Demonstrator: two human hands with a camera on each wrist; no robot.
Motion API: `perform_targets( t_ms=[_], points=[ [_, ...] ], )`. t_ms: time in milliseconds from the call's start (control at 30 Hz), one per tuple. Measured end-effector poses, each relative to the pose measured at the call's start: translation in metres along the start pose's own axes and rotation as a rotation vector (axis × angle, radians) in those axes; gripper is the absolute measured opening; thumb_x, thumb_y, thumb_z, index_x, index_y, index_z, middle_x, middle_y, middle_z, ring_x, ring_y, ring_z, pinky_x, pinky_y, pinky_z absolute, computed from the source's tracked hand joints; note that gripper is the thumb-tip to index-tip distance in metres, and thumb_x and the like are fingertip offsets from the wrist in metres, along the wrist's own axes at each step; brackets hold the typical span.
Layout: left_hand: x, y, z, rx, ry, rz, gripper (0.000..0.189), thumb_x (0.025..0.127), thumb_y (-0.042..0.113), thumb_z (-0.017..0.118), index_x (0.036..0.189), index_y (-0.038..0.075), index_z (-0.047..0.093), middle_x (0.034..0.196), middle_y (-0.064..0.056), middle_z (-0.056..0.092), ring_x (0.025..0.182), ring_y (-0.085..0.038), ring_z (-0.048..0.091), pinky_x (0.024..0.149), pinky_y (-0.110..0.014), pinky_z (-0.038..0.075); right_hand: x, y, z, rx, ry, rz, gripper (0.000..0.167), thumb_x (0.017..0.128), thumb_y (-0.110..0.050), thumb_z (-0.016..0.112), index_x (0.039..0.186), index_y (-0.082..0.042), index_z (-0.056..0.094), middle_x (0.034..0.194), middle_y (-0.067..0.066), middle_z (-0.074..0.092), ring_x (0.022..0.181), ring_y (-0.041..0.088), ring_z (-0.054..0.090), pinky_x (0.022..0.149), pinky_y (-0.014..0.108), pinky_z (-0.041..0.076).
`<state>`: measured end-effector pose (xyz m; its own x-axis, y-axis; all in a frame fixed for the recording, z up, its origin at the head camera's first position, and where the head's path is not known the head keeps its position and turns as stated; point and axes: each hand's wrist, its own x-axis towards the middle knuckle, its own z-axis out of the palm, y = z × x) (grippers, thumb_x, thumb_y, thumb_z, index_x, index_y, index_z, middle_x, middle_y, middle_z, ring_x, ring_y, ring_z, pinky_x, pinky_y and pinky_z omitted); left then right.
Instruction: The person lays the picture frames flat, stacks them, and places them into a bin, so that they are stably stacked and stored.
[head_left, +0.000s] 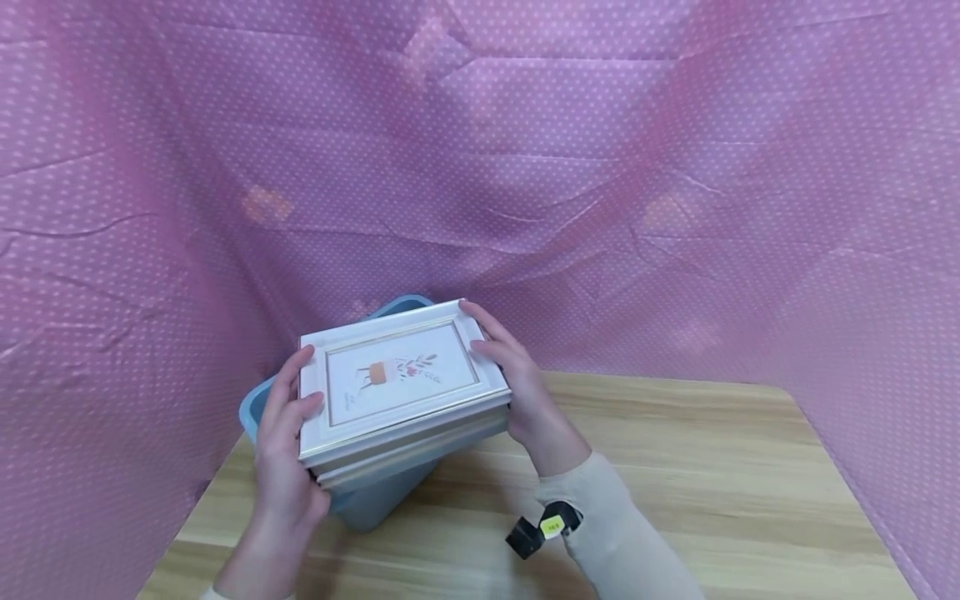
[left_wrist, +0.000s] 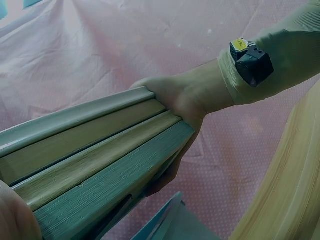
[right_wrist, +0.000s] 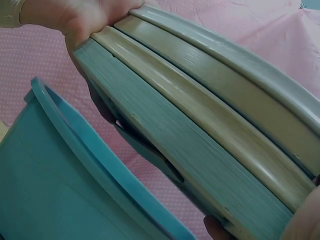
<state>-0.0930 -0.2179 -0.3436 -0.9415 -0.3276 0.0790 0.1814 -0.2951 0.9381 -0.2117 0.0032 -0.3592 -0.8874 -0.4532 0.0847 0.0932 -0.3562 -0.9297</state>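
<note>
Two picture frames are stacked and held up between both hands. The upper picture frame [head_left: 405, 375] is white, with a print of an orange pot and leafy sprigs facing up. Below it shows the edge of the lower picture frame [right_wrist: 200, 145]. My left hand [head_left: 288, 442] grips the stack's left end, with fingertips over the top border. At the opposite end my right hand [head_left: 525, 392] holds it the same way. Beneath the stack stands a blue bin [head_left: 382, 496], partly hidden by it; in the right wrist view the bin's rim lies under the frames, with a gap between.
A wood-grain table [head_left: 675, 483] carries the bin on its left side and extends to the right. Pink dotted cloth [head_left: 525, 167] hangs behind and on both sides. A small black camera [head_left: 536, 529] is strapped at the right cuff.
</note>
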Motion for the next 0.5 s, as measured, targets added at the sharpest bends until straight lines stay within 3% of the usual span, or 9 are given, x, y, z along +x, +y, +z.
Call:
perform_targets(
  t_ms=[133,500],
  points=[
    [0.002,0.002,-0.006,0.009,0.018,-0.003,0.055,0.11,0.012,0.033,0.16,0.033,0.041,0.173,0.004,0.027,0.145,-0.018,0.041,0.101,-0.021,0.056,0.011,0.005,0.005,-0.002,-0.02,0.008,0.062,0.104,-0.02,0.048,0.166,-0.027,0.044,0.18,-0.004,0.024,0.168,0.023,0.014,0.139,0.054,0.006],
    [0.008,0.006,-0.018,0.033,0.128,0.007,0.057,0.108,0.01,0.035,0.16,0.033,0.045,0.157,0.008,0.04,0.134,-0.02,0.049,0.091,-0.023,0.058,0.036,0.015,0.017,-0.03,-0.105,0.013,0.063,0.105,-0.024,0.046,0.167,-0.028,0.041,0.181,-0.004,0.021,0.17,0.026,0.01,0.138,0.059,0.002]
  ],
)
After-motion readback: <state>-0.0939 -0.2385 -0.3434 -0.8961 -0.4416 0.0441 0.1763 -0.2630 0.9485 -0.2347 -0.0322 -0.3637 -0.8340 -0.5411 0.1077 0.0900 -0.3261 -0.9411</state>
